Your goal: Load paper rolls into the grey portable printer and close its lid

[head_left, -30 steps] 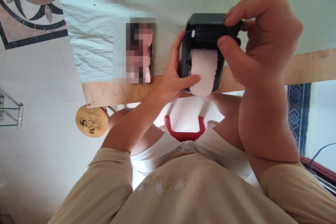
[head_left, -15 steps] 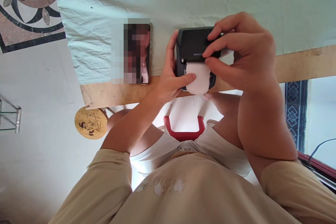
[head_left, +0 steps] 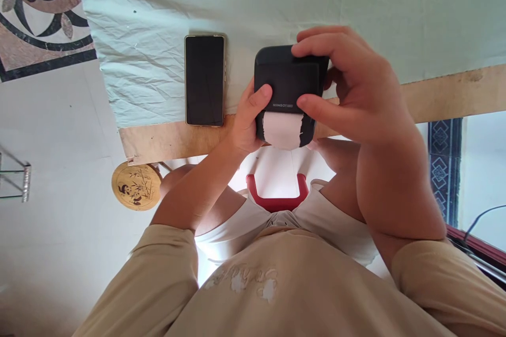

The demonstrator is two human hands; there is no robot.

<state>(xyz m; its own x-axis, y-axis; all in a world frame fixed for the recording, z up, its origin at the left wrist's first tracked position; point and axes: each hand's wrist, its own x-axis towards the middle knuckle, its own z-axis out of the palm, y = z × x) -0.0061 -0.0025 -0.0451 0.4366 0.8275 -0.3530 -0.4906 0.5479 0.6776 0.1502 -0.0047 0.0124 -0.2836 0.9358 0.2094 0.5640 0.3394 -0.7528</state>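
Gripping a small black printer [head_left: 288, 81] from both sides at the near edge of the table [head_left: 446, 97], the left hand [head_left: 247, 121] and right hand [head_left: 351, 89] clamp its shut lid, with white paper [head_left: 282, 130] protruding from its slot. Most of the roll inside is hidden. A dark phone [head_left: 204, 80] lies just beside the printer on the pale green cloth [head_left: 158, 26], near the same edge.

A home room: patterned marble floor [head_left: 39, 16], cloth-covered wooden table [head_left: 166, 139], red stool [head_left: 278, 201], round bamboo-and-panda stool [head_left: 136, 186]
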